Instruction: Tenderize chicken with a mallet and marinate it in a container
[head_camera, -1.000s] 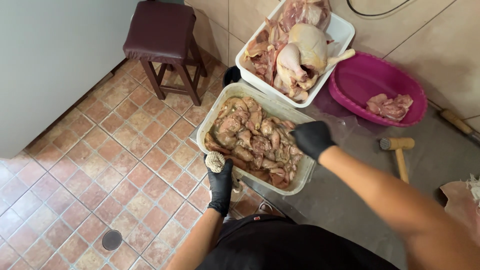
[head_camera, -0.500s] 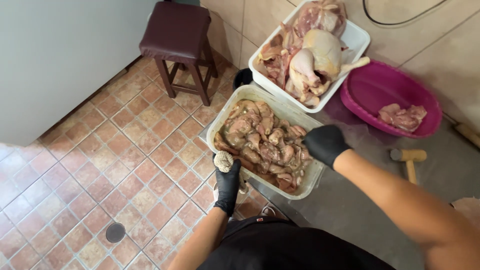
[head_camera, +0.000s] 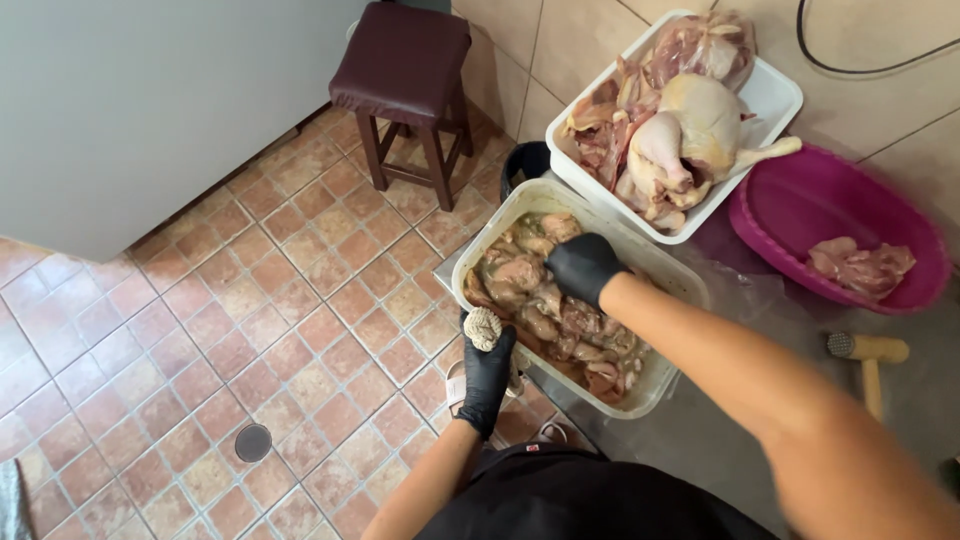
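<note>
Gloves cover both our hands — black ones. Our right hand (head_camera: 583, 266) is down in the white rectangular tub (head_camera: 668, 275) of marinated chicken pieces (head_camera: 560, 315), fingers curled onto the meat at the tub's far end; we cannot tell whether it has closed on a piece. Our left hand (head_camera: 488, 362) sits just outside the tub's near-left rim, over the tiled floor (head_camera: 250, 300), with its fingers clamped around a small pale, ridged lump (head_camera: 484, 327) whose kind we cannot make out. The two hands are apart, the tub's rim between them. Farther off on the steel counter (head_camera: 720, 450), a second white tray (head_camera: 772, 98) holds raw chicken parts (head_camera: 680, 125), and right of it a magenta basin (head_camera: 800, 205) holds a few pink pieces. A meat mallet (head_camera: 868, 352) lies near the counter's right side — a dark-seated stool (head_camera: 405, 60) stands far left on the floor.
</note>
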